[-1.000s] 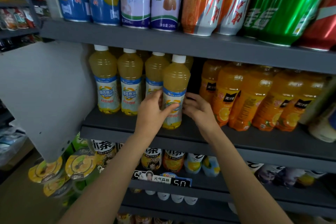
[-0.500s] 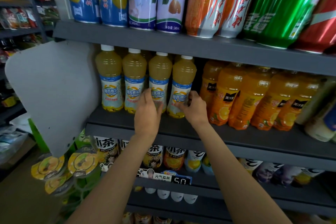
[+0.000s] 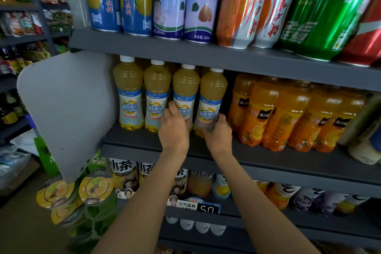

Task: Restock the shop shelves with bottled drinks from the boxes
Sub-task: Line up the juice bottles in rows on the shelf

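Since a sec ago I've pushed the yellow juice bottle [image 3: 210,101] back into the row, 4th from left on the middle shelf [image 3: 268,159], so this one's basically stocked. Right hand [image 3: 218,132] fingers wrap its base; left hand [image 3: 175,128] fingers curl on the next bottle [image 3: 184,90] left.

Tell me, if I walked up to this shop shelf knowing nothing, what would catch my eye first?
Probably the two bare hands on the middle shelf: the left hand and right hand each grip one of the pale yellow juice bottles with white caps. Right of them glows a cluster of bright orange juice bottles. Above stands a row of tall cans, with big green cans at the right.
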The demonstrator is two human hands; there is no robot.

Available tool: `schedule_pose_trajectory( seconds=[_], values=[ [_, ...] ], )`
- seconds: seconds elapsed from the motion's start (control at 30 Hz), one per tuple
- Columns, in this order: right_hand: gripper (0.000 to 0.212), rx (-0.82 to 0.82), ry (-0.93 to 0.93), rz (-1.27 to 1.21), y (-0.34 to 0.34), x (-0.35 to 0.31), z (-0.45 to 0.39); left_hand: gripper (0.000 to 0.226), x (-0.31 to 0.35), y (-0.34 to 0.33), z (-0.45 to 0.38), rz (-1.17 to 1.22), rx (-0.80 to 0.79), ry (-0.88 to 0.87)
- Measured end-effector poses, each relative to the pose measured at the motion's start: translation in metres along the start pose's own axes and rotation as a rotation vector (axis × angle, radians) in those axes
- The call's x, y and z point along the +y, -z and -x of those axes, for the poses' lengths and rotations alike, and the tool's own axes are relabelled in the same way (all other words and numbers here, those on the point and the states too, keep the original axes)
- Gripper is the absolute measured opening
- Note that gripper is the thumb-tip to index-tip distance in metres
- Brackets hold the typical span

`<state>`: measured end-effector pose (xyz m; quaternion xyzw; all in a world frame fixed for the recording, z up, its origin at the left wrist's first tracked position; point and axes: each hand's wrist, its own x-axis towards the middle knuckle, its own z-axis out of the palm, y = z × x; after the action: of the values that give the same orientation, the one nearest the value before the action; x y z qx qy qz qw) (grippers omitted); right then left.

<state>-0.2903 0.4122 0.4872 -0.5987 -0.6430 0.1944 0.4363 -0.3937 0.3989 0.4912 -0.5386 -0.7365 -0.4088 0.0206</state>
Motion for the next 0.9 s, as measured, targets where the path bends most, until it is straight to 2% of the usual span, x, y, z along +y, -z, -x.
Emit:
schedule_pose_trajectory(
  seconds=[0.17,0.27,0.33,0.4,0.47,0.53,0.67,0.9],
  values=[
    [0.066,0.001,-0.008,-0.008,0.002,-0.002,0.003,0.062,-0.009,0.011,0.006,0.075,0.008,-0.061],
    [0.068,0.233,0.120,-0.022,0.008,-0.015,0.014,0.047,-0.032,0.025,0.015,0.161,0.207,-0.151],
    [0.058,0.312,0.223,-0.047,0.004,-0.031,0.025,0.048,-0.050,0.030,0.013,0.189,0.295,-0.065],
    [0.054,0.223,0.269,-0.008,-0.010,-0.042,0.035,0.058,-0.063,0.032,0.011,0.188,0.212,0.037],
    [0.058,0.118,0.236,0.046,-0.030,-0.046,0.039,0.066,-0.068,0.030,0.009,0.150,0.078,0.047],
    [0.066,0.099,0.164,0.121,-0.047,-0.046,0.039,0.067,-0.070,0.029,0.007,0.116,0.017,0.033],
    [0.073,0.117,0.047,0.204,-0.065,-0.049,0.038,0.064,-0.068,0.030,0.004,0.075,0.008,0.065],
    [0.063,0.149,-0.031,0.279,-0.076,-0.049,0.038,0.060,-0.065,0.029,0.005,0.071,0.009,0.099]
  ],
)
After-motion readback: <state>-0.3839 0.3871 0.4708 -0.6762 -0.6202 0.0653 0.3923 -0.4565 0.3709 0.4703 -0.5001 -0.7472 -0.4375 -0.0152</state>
